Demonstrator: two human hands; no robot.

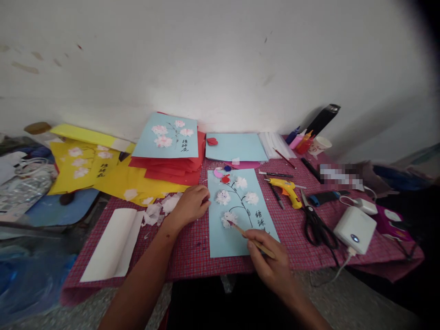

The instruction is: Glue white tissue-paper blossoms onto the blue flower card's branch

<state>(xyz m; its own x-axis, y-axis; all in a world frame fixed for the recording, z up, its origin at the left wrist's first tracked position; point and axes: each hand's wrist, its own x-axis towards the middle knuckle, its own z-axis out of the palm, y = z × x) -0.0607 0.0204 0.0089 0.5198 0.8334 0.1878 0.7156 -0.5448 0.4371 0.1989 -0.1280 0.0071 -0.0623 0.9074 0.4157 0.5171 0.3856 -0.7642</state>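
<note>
My right hand (270, 254) grips a wooden-handled paintbrush (259, 245). Its reddish tip touches or hovers just over the lowest white paper flower on a light blue sheet (218, 245). The sheet bears several crumpled white flowers, among them one at the right (250, 198), with dark painted stems and black handwritten characters (260, 220). Curled fingers of my left hand (192, 203) rest by the sheet's left edge, with nothing seen in them. Above the flowers lie small dabs of paint: pink (218, 173), red (225, 179) and dark blue (227, 168).
Left are torn white tissue (153, 214), folded white paper (110, 245), yellow sheets (113, 176) and a finished blue picture (168, 137) on red paper. Right lie a yellow glue gun (287, 190), black scissors (318, 224), a white power bank (355, 229), paint bottles (304, 143) and a paper cup (320, 145).
</note>
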